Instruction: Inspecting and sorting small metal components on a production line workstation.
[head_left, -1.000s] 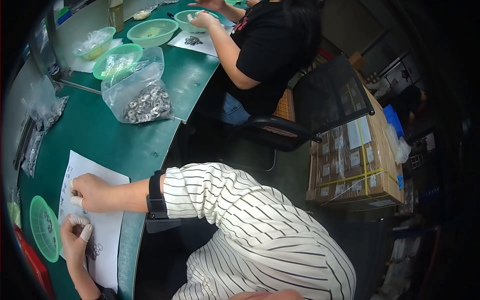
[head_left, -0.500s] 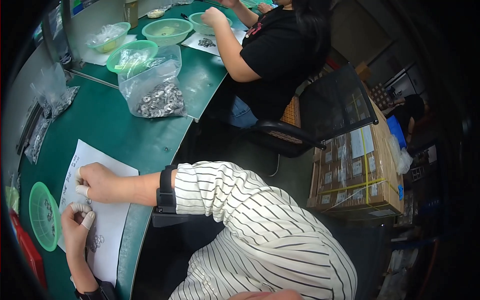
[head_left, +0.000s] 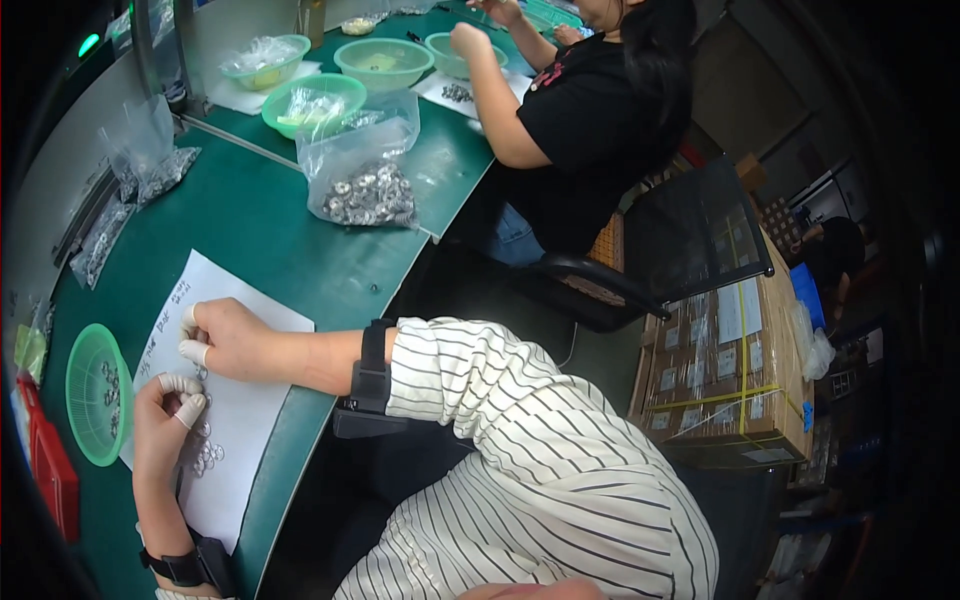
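My right hand, with white finger cots on, is closed over a sheet of white paper. Its fingertips press together, and anything between them is hidden. Just below it my left hand, also wearing finger cots, is curled with thumb and finger pinched; I cannot make out what it holds. Small metal rings lie on the paper beside the left hand, a few of them between the two hands. To the left stands a light green plastic basket with similar metal pieces inside.
A clear bag of metal washers sits farther up the green table, near several green baskets. Smaller bags lie along the left divider. A red case is at lower left. A co-worker sits beyond, beside a chair.
The whole view has shifted, with the table and things now farther right and the near paper slightly higher. Both hands stay closed over the paper, and more rings show beside the left hand.
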